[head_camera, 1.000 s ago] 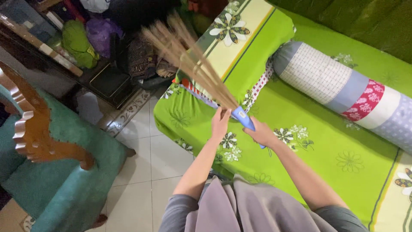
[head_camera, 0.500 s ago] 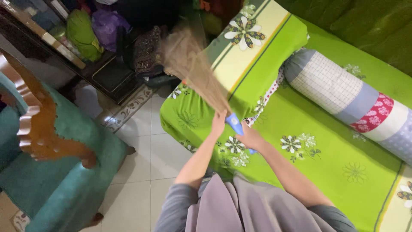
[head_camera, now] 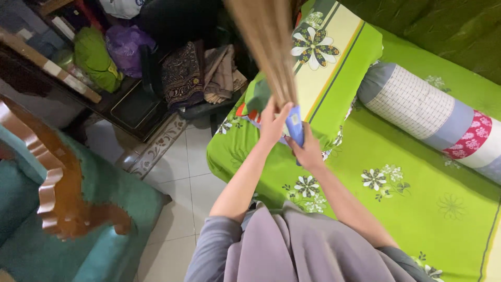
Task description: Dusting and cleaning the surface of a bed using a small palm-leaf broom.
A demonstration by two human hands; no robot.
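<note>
1. Nearest the camera: grey sleeves and a mauve cloth (head_camera: 292, 245) draped at the chest, both forearms reaching forward over the bed edge.
2. Right hand (head_camera: 309, 151) clamped around the blue handle (head_camera: 295, 125) of a stick broom (head_camera: 269, 47), fingers wrapped from below.
3. Left hand (head_camera: 272, 125) close against the right, fingers spread and pressed to the base of the bristles just above the handle; more steadying than gripping, though the exact hold is hard to tell.
4. Broom raised, bristles fanning up and away toward the top edge of the frame, blurred, well clear of the bedding.
5. Directly under the hands: a lime-green flowered bedsheet (head_camera: 396, 198), lying fairly flat with light creases; no crumbs or dust visible on it, so cannot tell how much of the surface has been swept.
6. Judged from this: mid-stroke, broom lifted rather than on the sheet, sweeping of the bed apparently under way and not visibly finished.
7. Beyond the hands: a green and cream pillow (head_camera: 334, 57) with large flower prints, and to the right a patchwork bolster (head_camera: 428, 115) lying across the sheet.
8. Left side: white tiled floor (head_camera: 177, 177), a teal armchair with carved wooden arm (head_camera: 57, 183).
9. Farthest: a dark low shelf (head_camera: 130, 99) piled with folded cloths and green and purple bags.
</note>
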